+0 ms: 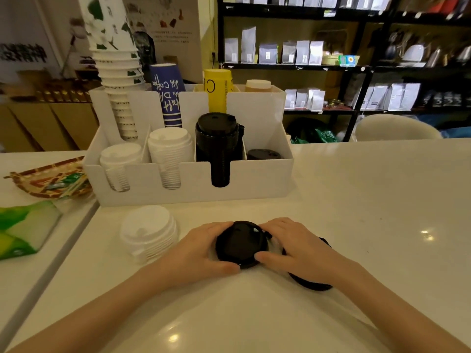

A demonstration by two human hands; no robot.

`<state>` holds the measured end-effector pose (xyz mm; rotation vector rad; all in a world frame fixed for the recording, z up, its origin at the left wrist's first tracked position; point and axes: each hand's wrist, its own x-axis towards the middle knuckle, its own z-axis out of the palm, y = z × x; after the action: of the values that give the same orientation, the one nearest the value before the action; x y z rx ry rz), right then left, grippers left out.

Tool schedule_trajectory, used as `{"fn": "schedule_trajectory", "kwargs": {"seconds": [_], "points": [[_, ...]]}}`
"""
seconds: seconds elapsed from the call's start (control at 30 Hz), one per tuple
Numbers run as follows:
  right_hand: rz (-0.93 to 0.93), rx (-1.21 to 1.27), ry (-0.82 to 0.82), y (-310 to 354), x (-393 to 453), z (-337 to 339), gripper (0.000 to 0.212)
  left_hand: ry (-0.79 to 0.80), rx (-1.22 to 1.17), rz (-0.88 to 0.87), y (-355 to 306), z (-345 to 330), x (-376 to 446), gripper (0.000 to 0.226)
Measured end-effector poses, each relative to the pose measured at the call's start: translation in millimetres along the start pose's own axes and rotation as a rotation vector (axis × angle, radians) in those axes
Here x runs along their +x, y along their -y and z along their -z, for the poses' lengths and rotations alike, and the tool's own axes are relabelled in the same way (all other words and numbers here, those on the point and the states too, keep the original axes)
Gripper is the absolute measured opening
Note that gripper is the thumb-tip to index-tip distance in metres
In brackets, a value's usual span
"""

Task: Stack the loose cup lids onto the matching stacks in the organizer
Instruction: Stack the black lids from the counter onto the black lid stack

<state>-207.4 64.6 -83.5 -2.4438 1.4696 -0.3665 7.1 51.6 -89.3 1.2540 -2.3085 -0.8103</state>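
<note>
A black cup lid (240, 243) lies on the white counter in front of me. My left hand (201, 248) and my right hand (293, 247) clasp it from both sides. More black lids (312, 282) lie under my right hand, mostly hidden. A loose stack of white lids (149, 234) sits to the left. The white organizer (254, 179) stands behind, holding two white lid stacks (169, 149) (118, 159), a tall black lid stack (216, 138) and a low black lid stack (262, 154).
Paper cup stacks (119, 80) stand in the organizer's back row. A woven tray of packets (53, 179) and a green tissue pack (23, 230) lie at the left. Shelves of bags fill the background, and a chair (392, 128) stands beyond the counter.
</note>
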Motion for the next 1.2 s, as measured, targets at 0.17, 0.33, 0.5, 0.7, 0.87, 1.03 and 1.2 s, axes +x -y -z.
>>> {"fn": "schedule_trajectory", "kwargs": {"seconds": [0.17,0.33,0.5,0.7,0.87,1.03,1.2], "points": [[-0.016,0.219,-0.022,9,17,30,0.046,-0.117,-0.033,0.017,-6,32,16,0.076],[-0.011,0.313,-0.150,12,46,57,0.054,-0.227,-0.121,-0.017,-22,77,33,0.078],[0.018,0.444,-0.332,15,80,82,0.056,-0.391,-0.138,-0.099,-28,105,53,0.067],[0.070,0.556,-0.521,14,120,92,0.050,-0.488,-0.169,-0.128,-19,126,87,0.071],[0.062,0.545,-0.535,1,152,84,0.054,-0.547,-0.105,-0.087,-7,127,113,0.074],[0.053,0.541,-0.511,-5,165,75,0.052,-0.554,-0.085,-0.070,-1,130,122,0.065],[0.048,0.512,-0.535,-6,171,71,0.052,-0.503,-0.054,-0.035,5,135,123,0.063]]}}
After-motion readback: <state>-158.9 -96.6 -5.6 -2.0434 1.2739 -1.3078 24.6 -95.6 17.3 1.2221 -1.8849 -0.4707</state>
